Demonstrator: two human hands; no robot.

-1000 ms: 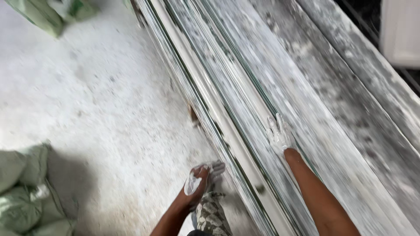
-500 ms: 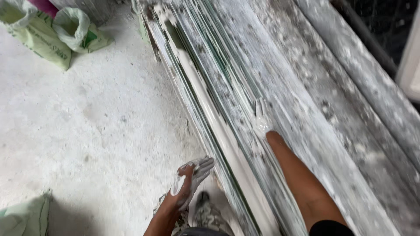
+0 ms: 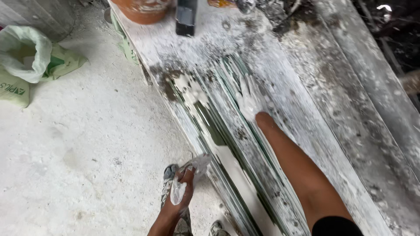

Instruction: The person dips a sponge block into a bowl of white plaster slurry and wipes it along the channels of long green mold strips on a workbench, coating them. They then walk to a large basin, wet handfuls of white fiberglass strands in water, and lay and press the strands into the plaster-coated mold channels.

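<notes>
A stack of plaster-smeared glass sheets [image 3: 227,144], leaned on edge against the dusty bench [image 3: 306,87], is steadied by the flat, spread right hand [image 3: 250,101], while a paste-caked rag [image 3: 197,165] is clutched in the left hand [image 3: 180,190]; by appearance, much wiping remains.

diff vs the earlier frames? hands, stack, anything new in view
View swung toward the stack's far end: orange tub and dark block now show. Right hand stays flat on the dusty sheet stack; left hand still grips its near edge. Green sacks remain.
</notes>
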